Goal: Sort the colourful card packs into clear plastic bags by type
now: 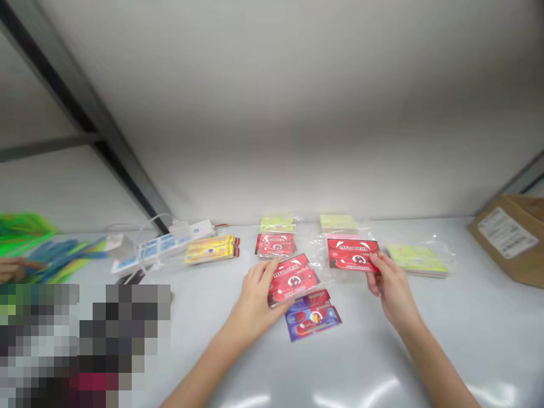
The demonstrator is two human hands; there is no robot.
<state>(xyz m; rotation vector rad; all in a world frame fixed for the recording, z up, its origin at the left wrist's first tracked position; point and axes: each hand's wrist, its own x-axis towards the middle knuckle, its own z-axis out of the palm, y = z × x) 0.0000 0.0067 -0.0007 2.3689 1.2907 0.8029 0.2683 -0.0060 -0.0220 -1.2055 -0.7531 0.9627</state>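
Note:
My left hand (258, 297) is closed around a stack of red printed cards (294, 279), thumb along its near edge. Between thumb and fingers of my right hand (391, 286) is a red printed card (351, 255) of the same design; whether it is one or several I cannot tell. Just below the left stack, blue and red cards (313, 320) lie on the table. Behind my hands, red cards (277, 245) and yellow-green cards (277, 224) sit by clear plastic wrapping. A yellow-green stack (338, 222) is partly hidden behind the right card.
Another yellow-green stack (419, 258) lies in clear plastic at right. Yellow cards (211, 249) lie at left beside a power strip (164, 245) with cables. A cardboard box (512, 238) stands far right. Another person's hand (15, 268) is at the left edge near blue and green items.

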